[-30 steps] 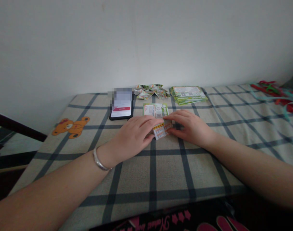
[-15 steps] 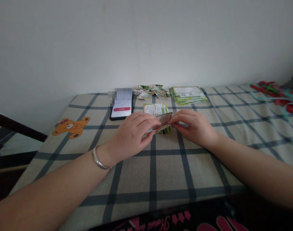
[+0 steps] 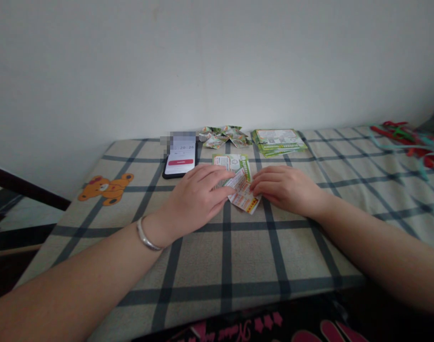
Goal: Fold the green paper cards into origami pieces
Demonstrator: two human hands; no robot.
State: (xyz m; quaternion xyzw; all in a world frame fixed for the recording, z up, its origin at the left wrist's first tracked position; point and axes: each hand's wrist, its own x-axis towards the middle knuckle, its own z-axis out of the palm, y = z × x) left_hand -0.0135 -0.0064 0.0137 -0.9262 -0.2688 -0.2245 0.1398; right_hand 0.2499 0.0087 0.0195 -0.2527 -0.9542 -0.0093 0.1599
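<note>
The left hand (image 3: pixel 202 195) pinches 1 small paper (image 3: pixel 243 194) with its fingers, over the table (image 3: pixel 198 266). The right hand (image 3: pixel 288 189) touches the paper's other side, but I cannot tell if its fingers pinch. 1 green card (image 3: pixel 226 161) shows partly behind.

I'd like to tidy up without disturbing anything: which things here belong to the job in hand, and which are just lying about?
In the job:
- paper at both hands
- card beneath it
- likely the folded pieces and stack, similarly printed

Apparently lying about:
- phone
- bear
- red-and-teal tangle
</note>
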